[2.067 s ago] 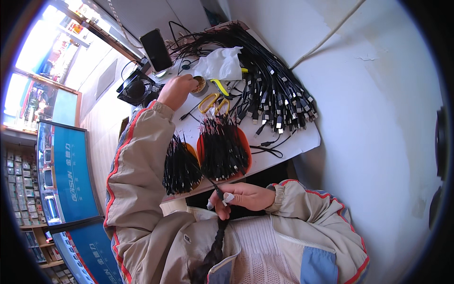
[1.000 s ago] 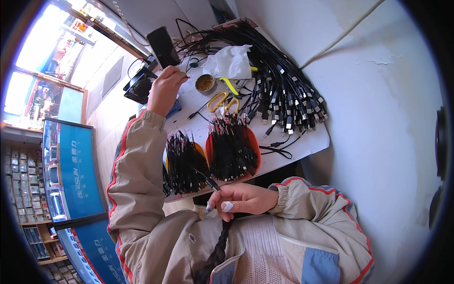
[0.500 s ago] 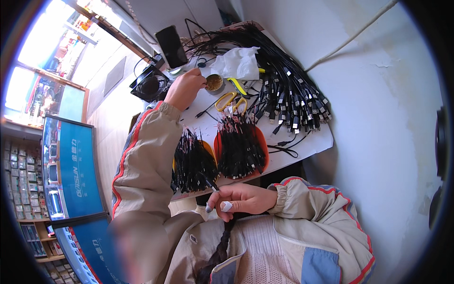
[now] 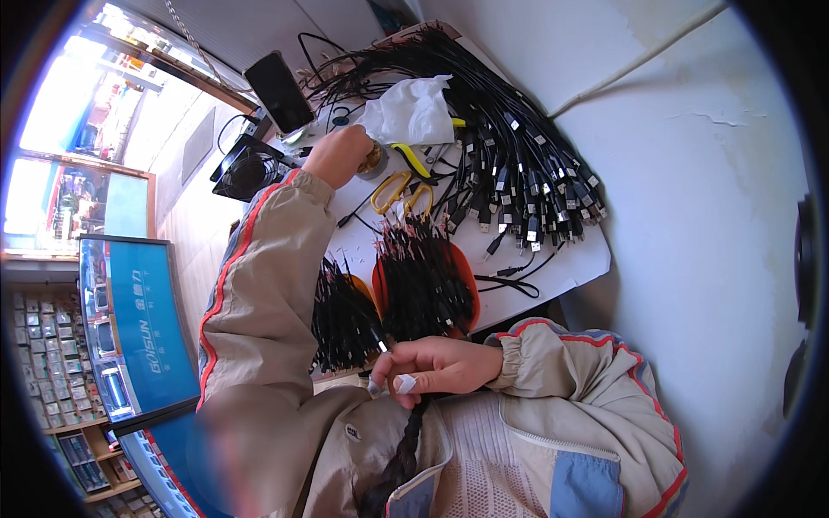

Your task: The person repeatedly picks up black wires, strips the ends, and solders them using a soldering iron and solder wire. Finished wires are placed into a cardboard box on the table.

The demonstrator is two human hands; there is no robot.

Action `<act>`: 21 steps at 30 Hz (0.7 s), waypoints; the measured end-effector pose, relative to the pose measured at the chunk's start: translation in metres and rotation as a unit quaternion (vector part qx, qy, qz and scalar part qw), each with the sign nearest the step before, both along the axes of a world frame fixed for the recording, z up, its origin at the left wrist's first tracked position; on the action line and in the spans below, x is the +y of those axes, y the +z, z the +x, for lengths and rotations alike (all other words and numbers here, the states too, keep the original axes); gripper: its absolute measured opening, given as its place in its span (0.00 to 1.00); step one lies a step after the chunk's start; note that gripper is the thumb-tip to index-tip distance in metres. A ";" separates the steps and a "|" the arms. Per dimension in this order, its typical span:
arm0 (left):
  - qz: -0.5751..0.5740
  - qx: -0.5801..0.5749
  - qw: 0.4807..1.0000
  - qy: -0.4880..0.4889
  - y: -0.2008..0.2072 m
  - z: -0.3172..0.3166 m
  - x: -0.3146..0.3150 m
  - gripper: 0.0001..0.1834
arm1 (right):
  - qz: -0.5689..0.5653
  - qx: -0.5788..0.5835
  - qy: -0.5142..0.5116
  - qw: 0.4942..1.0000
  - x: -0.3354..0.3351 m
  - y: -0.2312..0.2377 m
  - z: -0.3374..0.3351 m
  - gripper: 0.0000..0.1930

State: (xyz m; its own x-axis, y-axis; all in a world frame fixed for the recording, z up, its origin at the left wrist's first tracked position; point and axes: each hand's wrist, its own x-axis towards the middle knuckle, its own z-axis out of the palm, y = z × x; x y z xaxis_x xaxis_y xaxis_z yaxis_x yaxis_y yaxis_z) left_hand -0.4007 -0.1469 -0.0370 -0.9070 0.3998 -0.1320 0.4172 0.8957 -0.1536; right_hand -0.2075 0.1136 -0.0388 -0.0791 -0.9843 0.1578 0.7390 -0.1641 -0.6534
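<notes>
My left hand (image 4: pixel 339 156) reaches to the far side of the table, fingers closed beside a small round tin (image 4: pixel 373 164) with a brownish filling. Whatever those fingers hold is hidden. Close to my body, my right hand (image 4: pixel 445 366) pinches a black cable with a metal USB plug (image 4: pixel 382 346); white tape is wrapped on a finger and the thumb. Just beyond it stand an orange-red container (image 4: pixel 474 289) and a yellow-orange one (image 4: pixel 366 289), both packed with short black cables whose pinkish wire ends point up.
A large bundle of black USB cables (image 4: pixel 518 173) covers the table's right side. Yellow-handled scissors (image 4: pixel 391 192), yellow-and-black pliers (image 4: pixel 413 161) and white tissue (image 4: pixel 410 112) lie mid-table. A phone (image 4: pixel 281 92) stands at the back left, near a black fan (image 4: pixel 249 175). The wall (image 4: pixel 691 216) is on the right.
The view has shifted, so the table's things appear farther left. My left hand remains at the tin and now covers more of it. My right hand still pinches the cable.
</notes>
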 end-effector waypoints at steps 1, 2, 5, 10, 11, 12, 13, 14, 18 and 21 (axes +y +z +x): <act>-0.002 0.002 1.000 -0.002 0.000 0.000 0.000 0.04 | -0.002 0.004 0.000 1.000 0.000 0.000 0.000 0.18; 0.009 -0.004 1.000 0.007 -0.001 0.000 0.000 0.04 | 0.000 0.009 -0.001 1.000 0.001 0.000 0.000 0.18; 0.065 0.009 0.998 0.018 0.005 0.004 0.000 0.05 | 0.001 0.006 -0.008 1.000 0.003 0.001 0.001 0.17; 0.224 0.093 0.970 0.017 0.041 0.033 -0.010 0.07 | -0.017 0.014 -0.006 1.000 0.003 0.007 0.008 0.17; 0.253 0.111 0.961 0.009 0.050 0.043 -0.012 0.07 | -0.021 0.016 -0.002 1.000 0.002 0.008 0.010 0.17; 0.271 0.124 0.955 0.000 0.058 0.054 -0.015 0.07 | -0.019 0.018 0.006 1.000 0.000 0.009 0.012 0.18; 0.276 0.122 0.953 0.017 0.065 0.065 -0.018 0.07 | -0.017 0.019 0.017 1.000 -0.002 0.010 0.014 0.19; 0.284 0.125 0.950 0.026 0.071 0.075 -0.022 0.07 | -0.015 0.020 0.029 0.999 -0.004 0.011 0.017 0.20; 0.307 0.132 0.940 0.067 0.084 0.110 -0.046 0.06 | -0.021 0.019 0.056 0.998 -0.016 0.014 0.029 0.20; 0.301 0.132 0.938 0.108 0.079 0.123 -0.070 0.07 | -0.017 0.021 0.072 0.997 -0.025 0.014 0.038 0.18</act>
State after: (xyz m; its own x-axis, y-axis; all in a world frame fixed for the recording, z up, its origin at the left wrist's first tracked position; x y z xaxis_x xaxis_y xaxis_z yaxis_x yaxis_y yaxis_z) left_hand -0.2774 -0.2169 0.0422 -0.9449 0.1331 0.2992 0.2344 0.9129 0.3340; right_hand -0.1690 0.0883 -0.0245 0.0707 -0.9788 0.1922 0.7286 -0.0809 -0.6801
